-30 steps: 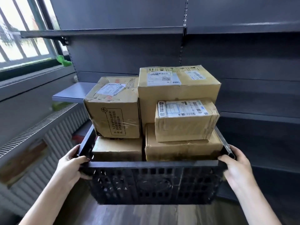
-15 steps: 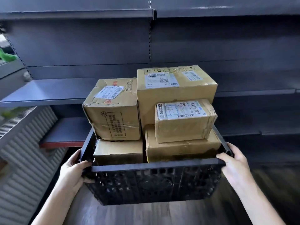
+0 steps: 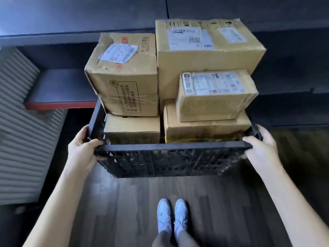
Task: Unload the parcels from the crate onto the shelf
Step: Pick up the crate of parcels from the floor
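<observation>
Between my two hands I hold a black plastic crate [image 3: 169,163] clear of the dark wood floor [image 3: 142,211], in front of the grey shelf [image 3: 62,86]. My left hand [image 3: 81,152] is closed around the crate's near left corner, thumb over the rim; my right hand [image 3: 261,148] is closed around the near right corner the same way. Cardboard parcels fill the crate and rise above its rim: a large box [image 3: 210,50] at the back right, a dented box [image 3: 124,77] at the left resting on a lower box [image 3: 131,129], and a small labelled box [image 3: 215,95] lying on a flat box [image 3: 204,127] at the front right. My pale blue shoes [image 3: 171,216] stand below the crate.
</observation>
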